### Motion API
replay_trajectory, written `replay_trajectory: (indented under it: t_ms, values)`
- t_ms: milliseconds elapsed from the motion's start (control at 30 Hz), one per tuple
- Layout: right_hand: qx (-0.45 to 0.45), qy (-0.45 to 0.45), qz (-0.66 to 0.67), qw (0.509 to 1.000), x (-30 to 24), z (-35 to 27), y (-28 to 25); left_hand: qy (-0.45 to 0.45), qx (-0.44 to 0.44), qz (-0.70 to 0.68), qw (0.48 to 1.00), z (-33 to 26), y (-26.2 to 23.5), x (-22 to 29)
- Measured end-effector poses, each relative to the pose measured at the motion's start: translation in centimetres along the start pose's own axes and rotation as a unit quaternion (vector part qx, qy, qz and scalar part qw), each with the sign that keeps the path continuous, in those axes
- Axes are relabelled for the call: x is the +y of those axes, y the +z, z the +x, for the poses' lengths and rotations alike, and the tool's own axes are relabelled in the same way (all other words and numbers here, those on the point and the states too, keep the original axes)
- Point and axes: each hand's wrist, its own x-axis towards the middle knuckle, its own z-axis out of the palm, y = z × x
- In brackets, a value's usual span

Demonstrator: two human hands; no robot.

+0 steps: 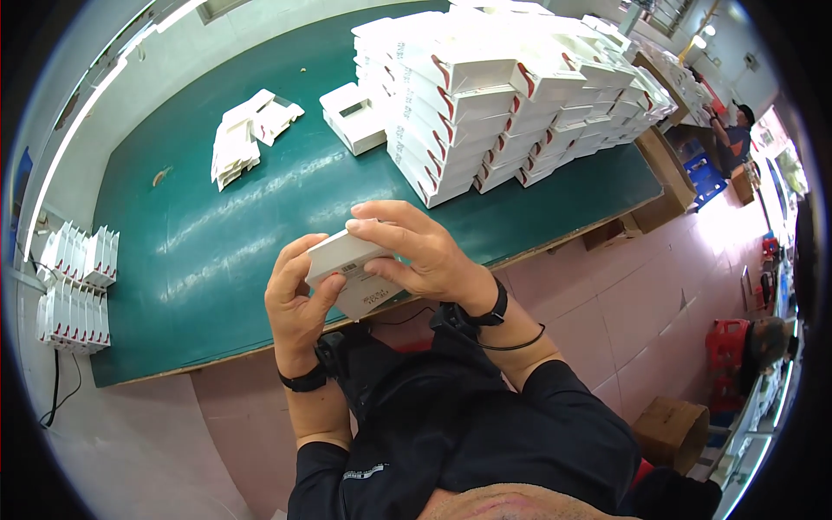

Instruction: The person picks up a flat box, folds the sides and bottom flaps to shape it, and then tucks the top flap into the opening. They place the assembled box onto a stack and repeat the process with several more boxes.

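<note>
White carton (351, 269) is sitting between both hands above the near edge of the green bench (217, 251). The left hand (299, 308) is gripping its lower left side, while the right hand (420, 251) is arching over the top, fingers (373, 217) clasping it. A tall stack of white boxes (511, 87) is standing well apart, and flat cartons (238, 143) are lying farther left.

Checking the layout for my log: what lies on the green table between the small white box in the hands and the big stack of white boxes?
In the head view, only bare green table separates the small white box from the big stack.
</note>
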Motion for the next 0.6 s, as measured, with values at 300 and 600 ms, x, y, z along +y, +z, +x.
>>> replay_trajectory:
  t_ms: [300, 600]
  values:
    - [-0.003, 0.046, -0.004, 0.999, 0.4, -0.6, -0.1, -0.055, 0.05, -0.095, 0.993, -0.5, 1.5, 0.1]
    - [-0.003, 0.063, 0.003, 0.998, -0.2, -0.4, 0.0, -0.025, 0.014, -0.053, 0.998, -0.7, 0.6, -0.8]
